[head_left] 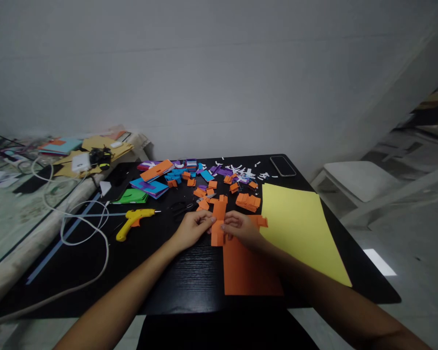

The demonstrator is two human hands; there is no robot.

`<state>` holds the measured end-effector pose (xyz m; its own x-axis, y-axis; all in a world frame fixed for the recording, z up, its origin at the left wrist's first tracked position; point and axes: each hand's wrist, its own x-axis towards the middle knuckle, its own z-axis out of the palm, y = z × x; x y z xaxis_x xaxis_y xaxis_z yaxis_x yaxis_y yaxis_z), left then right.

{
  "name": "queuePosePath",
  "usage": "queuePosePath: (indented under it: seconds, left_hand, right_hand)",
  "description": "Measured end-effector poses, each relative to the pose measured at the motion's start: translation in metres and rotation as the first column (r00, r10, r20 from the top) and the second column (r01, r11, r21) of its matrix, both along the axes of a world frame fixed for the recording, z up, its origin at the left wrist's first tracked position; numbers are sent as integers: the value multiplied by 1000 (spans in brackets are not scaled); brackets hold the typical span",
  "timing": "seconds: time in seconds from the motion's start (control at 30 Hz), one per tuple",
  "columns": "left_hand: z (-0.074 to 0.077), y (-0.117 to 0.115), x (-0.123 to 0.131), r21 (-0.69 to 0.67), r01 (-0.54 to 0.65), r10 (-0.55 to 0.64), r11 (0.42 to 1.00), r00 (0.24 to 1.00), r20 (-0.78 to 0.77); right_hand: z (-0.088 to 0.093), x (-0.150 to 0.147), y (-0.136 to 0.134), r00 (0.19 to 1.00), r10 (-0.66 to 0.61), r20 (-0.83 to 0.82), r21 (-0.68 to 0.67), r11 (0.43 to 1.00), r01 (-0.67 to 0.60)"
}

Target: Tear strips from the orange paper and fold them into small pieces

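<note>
Between my two hands is an upright strip of orange paper (219, 211), with a small tab at its top end. My left hand (195, 227) pinches its left edge between thumb and fingers. From the other side my right hand (243, 229) grips the right edge, its fingers curled. Beneath my right hand and forearm lies a larger orange sheet (251, 272), partly covered by them. Just beyond the hands are a stack of small orange folded pieces (248, 202) and scattered orange pieces (212, 184). Scissors (180, 208) rest left of them, partly hidden.
A yellow hot glue gun (136, 221) lies at left, beside a looping white cable (105, 243). Yellow sheets (299, 228) lie at right, a phone (282, 166) at the back right. Folded blue paper (151, 187), green paper (131, 196) and white scraps (243, 171) cover the back.
</note>
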<state>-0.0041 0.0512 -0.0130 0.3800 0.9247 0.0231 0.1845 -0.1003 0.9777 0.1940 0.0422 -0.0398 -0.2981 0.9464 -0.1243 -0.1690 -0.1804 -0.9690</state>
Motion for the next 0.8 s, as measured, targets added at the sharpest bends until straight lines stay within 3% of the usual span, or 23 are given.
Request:
queuePosePath:
  seconds: [0.2, 0.37, 0.63, 0.8]
  left_hand:
    - [-1, 0, 1, -47, 27, -24, 999, 998, 59]
    - [-5, 1, -1, 6, 15, -15, 1000, 999, 28]
    - [1, 3, -3, 279, -40, 67, 959, 994, -90]
    - [4, 3, -2, 301, -144, 168, 943, 984, -55]
  right_hand:
    - [2, 1, 0, 997, -81, -11, 21, 996, 81]
    - [0, 1, 0, 999, -45, -6, 15, 999, 45]
    - [-1, -2, -5, 986, 128, -103, 133, 985, -113]
    - [-1, 0, -6, 989, 133, -59, 152, 981, -123]
